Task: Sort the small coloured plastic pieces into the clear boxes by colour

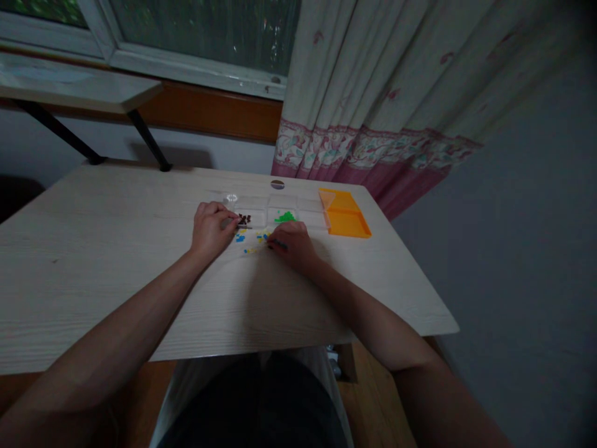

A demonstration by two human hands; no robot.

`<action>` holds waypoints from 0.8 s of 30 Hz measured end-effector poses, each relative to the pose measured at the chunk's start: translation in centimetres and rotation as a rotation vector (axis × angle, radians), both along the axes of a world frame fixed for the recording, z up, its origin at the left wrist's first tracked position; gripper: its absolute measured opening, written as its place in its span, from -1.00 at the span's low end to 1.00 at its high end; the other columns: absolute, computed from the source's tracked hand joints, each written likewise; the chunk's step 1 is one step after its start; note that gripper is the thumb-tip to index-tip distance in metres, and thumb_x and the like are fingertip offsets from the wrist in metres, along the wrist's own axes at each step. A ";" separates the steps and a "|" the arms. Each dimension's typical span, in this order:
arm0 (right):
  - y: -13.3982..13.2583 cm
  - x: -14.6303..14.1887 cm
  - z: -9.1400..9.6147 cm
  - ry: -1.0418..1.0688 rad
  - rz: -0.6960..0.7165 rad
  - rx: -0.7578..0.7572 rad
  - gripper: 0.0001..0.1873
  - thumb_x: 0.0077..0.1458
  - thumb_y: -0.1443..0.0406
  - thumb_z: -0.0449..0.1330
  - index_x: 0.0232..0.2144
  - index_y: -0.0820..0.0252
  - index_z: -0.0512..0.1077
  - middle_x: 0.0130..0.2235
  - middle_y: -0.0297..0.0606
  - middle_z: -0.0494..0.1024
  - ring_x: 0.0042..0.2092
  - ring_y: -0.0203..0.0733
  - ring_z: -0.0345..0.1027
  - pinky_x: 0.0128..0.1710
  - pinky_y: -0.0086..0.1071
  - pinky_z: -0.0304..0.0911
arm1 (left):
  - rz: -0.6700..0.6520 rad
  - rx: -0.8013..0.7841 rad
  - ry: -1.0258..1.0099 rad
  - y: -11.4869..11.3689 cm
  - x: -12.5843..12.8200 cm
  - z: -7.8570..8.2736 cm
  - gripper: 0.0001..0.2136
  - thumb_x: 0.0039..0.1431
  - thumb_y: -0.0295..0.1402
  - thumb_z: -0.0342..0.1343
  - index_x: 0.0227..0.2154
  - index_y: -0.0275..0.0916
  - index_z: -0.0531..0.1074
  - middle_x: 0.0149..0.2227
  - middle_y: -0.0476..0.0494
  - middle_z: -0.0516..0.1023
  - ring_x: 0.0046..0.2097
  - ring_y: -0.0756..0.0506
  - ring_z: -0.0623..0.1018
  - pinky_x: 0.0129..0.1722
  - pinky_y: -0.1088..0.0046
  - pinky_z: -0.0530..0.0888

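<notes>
A clear plastic divided box (267,218) lies near the back of the table. Small dark brown pieces (244,219) fill part of one compartment, and small green pieces (285,216) lie in another. At the box's front left corner is my left hand (212,229), its thumb and fingers pinched together; what is between them is too small to make out. My right hand (295,244) is closed around a slim dark tool (278,244), its kind unclear. By the tool's tip, loose blue and yellow pieces (260,237) are scattered on the table in front of the box.
An orange two-part tray (347,214) adjoins the box's right end. Behind the box lies a small dark oval spot (277,185) on the pale wooden table (116,249). A raised shelf (79,87) on black legs stands back left; a curtain (373,93) hangs behind.
</notes>
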State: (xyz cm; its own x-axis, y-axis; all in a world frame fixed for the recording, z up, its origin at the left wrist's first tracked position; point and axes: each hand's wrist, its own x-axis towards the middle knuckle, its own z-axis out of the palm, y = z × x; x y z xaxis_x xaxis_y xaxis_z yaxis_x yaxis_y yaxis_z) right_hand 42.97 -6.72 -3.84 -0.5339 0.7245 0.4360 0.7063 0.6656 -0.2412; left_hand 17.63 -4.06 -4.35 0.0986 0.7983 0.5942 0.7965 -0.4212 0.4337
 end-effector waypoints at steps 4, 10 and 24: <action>-0.2 0.2 0.3 0.226 -0.074 -0.095 -0.92 0.17 0.30 0.26 -0.31 0.14 0.58 -0.25 -0.24 0.63 -0.14 -0.13 0.42 -0.05 -0.23 0.21 | -0.001 -0.008 -0.008 0.0 -0.1 -0.1 -0.84 0.22 -0.25 0.18 -0.27 -0.14 0.64 -0.22 -0.18 0.46 -0.06 -0.22 0.37 0.03 0.12 0.36; -0.8 -0.2 0.6 0.520 -0.128 -0.248 -0.85 0.16 0.20 0.23 -0.35 0.13 0.55 -0.26 -0.28 0.63 -0.19 -0.19 0.49 -0.12 -0.31 0.35 | -0.042 0.039 0.007 -0.6 0.2 0.7 -0.77 0.28 -0.28 0.08 -0.14 -0.17 0.62 -0.22 -0.18 0.45 -0.06 -0.21 0.38 0.03 0.13 0.35; -1.2 -1.8 0.9 0.564 -0.098 -0.316 -0.71 0.20 0.08 0.22 -0.39 0.15 0.57 -0.36 -0.28 0.58 -0.26 -0.24 0.42 -0.20 -0.36 0.30 | -0.397 0.090 0.155 -3.3 2.5 1.7 -0.79 0.30 -0.20 0.13 -0.10 -0.06 0.57 -0.24 -0.13 0.54 -0.10 -0.17 0.45 -0.04 0.20 0.36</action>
State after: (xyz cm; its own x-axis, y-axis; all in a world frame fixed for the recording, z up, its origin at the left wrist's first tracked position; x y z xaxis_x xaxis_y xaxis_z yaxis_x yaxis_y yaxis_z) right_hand 41.18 -7.92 -2.91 -0.2110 0.8973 0.3878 0.4679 0.4410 -0.7659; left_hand 20.16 -7.34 -2.67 0.4807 0.6263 0.6137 0.6182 -0.7384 0.2694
